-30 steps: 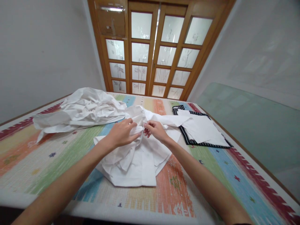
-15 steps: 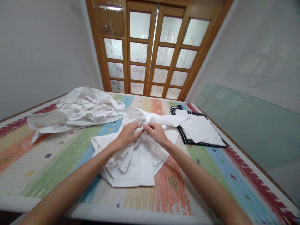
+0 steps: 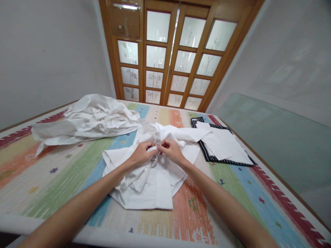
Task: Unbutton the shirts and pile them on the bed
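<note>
A white shirt [image 3: 148, 196] lies bunched in front of me, its lower hem toward me and one sleeve stretched out to the right. My left hand [image 3: 141, 153] pinches the fabric along the front opening. Close beside it, fingertips nearly touching, my right hand [image 3: 171, 151] grips the opposite edge of the same opening. The small spot between the fingertips is too fine to make out, and part of the collar area behind the hands is crumpled.
A second crumpled white garment [image 3: 95, 115] lies at the back left. At the right, folded white cloth [image 3: 223, 143] rests on folded black striped fabric [image 3: 207, 151]. A patterned, colourful tablecloth [image 3: 74, 179] covers the table. Wooden glass-paned doors [image 3: 168, 44] stand beyond.
Both hands have moved slightly down the shirt's front toward me, still pinching the fabric. The view has shifted a little; the other clothes lie as before.
</note>
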Demonstrator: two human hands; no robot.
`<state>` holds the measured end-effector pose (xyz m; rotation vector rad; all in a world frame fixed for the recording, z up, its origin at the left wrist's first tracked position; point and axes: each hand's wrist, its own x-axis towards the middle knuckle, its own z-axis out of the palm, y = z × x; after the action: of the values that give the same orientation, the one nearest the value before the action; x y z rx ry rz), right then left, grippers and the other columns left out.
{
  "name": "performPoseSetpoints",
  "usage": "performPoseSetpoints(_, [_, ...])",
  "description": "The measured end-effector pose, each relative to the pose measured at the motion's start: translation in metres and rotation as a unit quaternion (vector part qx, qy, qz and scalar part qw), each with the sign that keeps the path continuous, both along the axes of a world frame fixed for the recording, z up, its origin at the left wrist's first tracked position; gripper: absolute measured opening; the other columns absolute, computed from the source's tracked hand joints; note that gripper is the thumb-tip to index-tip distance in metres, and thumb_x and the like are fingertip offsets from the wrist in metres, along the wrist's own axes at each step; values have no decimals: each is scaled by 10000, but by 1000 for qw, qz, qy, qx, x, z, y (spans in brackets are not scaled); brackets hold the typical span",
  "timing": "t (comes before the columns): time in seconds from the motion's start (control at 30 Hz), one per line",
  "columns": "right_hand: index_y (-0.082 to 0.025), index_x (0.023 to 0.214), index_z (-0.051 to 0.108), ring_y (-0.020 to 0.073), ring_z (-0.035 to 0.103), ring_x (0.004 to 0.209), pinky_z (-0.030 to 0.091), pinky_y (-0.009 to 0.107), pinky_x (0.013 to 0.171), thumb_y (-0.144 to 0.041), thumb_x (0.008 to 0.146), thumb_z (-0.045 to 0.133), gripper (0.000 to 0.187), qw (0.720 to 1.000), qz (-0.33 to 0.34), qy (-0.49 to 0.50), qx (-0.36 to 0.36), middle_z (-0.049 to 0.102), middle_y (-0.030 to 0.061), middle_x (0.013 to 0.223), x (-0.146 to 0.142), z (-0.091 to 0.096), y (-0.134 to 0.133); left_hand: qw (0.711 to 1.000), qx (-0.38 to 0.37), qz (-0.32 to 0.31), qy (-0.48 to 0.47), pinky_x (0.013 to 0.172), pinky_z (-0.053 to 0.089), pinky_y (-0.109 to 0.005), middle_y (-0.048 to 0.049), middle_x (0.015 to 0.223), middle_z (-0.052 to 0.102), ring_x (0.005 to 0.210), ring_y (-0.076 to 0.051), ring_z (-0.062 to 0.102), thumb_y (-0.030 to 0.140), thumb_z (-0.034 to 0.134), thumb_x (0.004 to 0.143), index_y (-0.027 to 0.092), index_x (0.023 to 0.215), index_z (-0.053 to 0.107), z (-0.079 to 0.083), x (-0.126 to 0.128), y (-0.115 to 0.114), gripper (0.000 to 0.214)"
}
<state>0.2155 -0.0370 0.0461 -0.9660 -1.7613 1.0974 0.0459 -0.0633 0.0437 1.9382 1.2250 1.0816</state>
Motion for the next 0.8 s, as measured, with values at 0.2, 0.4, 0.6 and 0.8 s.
performPoseSetpoints(0.2, [-188,636,565,139,565,532,428,240,474,-434,716,687,285,1000,22,13,-8,624,4,588,7,-4,-3,997,-50,-48,-35,607,404,-230,-5,687,647,640,-131,546,397,527,848,135,742,685,2,-1,-3,324])
performPoseSetpoints(0.4, [-189,644,560,140,576,563,460,244,507,-398,717,651,239,999,9,9,-47,622,-8,605,11,-9,-3,999,12,-31,24,634,420,-230,-7,731,680,671,-144,582,360,558,839,137,802,699,-6,3,-1,266])
performPoseSetpoints(0.6, [-194,607,493,106,479,483,368,225,488,-413,800,560,299,996,-32,-83,21,527,-35,512,5,-2,-5,997,63,-38,37,662,438,-241,-32,774,710,697,-160,622,270,529,847,143,841,709,-13,5,-1,220])
performPoseSetpoints(0.8, [-200,606,453,116,445,516,304,239,506,-402,840,495,312,985,-36,-146,90,488,-29,521,3,-2,-3,997,71,-29,2,694,458,-243,-31,810,725,716,-160,640,260,586,826,157,848,715,-14,6,-4,166])
